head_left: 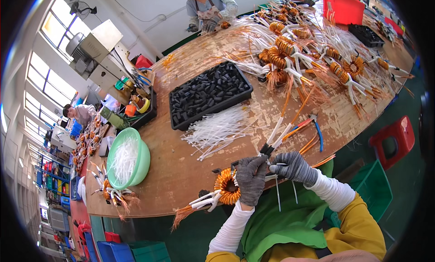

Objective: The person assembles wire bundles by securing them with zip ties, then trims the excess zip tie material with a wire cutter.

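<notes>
My left hand [251,178], in a grey glove, is closed on the leads of a copper-wound ring coil [226,187] at the table's near edge. Past its fingers, a black block [267,149] sits against the white-sleeved leads [275,133], whose bare copper ends point away from me. My right hand [297,168], gloved alike, is pinched close beside it. From its fingers hang thin white cable ties [277,196] over my green apron. The exact grip at the fingertips is hidden. Just beyond my right hand lie pliers with red and blue handles [320,133].
A black tray [174,121] of black blocks stands mid-table, with loose cable ties [219,128] before it. A green bowl [144,155] of ties is at left, beside another coil [108,189]. Many coils [285,49] are heaped far right. A person [210,10] works across the table.
</notes>
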{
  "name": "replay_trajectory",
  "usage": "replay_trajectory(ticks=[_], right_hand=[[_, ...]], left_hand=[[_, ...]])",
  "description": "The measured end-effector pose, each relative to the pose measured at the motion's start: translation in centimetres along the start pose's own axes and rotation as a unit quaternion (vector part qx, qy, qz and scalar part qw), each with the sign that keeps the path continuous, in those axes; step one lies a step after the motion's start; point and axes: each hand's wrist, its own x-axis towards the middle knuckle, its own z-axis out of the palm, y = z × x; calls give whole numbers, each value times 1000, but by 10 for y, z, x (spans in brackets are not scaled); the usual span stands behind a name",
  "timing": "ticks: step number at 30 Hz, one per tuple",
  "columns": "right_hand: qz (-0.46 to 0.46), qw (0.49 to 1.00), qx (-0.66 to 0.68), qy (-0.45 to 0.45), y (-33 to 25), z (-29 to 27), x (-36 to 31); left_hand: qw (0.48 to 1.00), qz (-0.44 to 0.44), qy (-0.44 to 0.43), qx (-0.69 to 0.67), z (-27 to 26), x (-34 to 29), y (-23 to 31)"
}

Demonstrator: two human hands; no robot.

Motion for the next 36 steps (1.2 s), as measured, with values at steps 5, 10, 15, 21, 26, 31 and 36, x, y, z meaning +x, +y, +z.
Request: replay_trajectory(ticks=[5, 10, 15, 21, 26, 31, 36], right_hand=[[-127, 964, -232, 11, -10, 0, 5], [-155, 963, -219, -36, -18, 5, 5], [-141, 971, -143, -132, -13, 18, 5], [-220, 965, -89, -114, -40, 33, 4], [-61, 992, -50, -97, -30, 6, 8], [-98, 988, -87, -84, -27, 0, -2], [-145, 975, -138, -101, -19, 12, 0]], left_hand=[[973, 140, 23, 181, -5, -5, 13], [959, 157, 45, 231, 5, 2, 12], [992, -65, 85, 72, 25, 5, -10], [976, -103, -8, -191, 23, 0, -33], [996, -86, -4, -29, 16, -1, -20], [992, -92, 81, -6, 26, -9, -26], [997, 11, 38, 63, 21, -2, -23]])
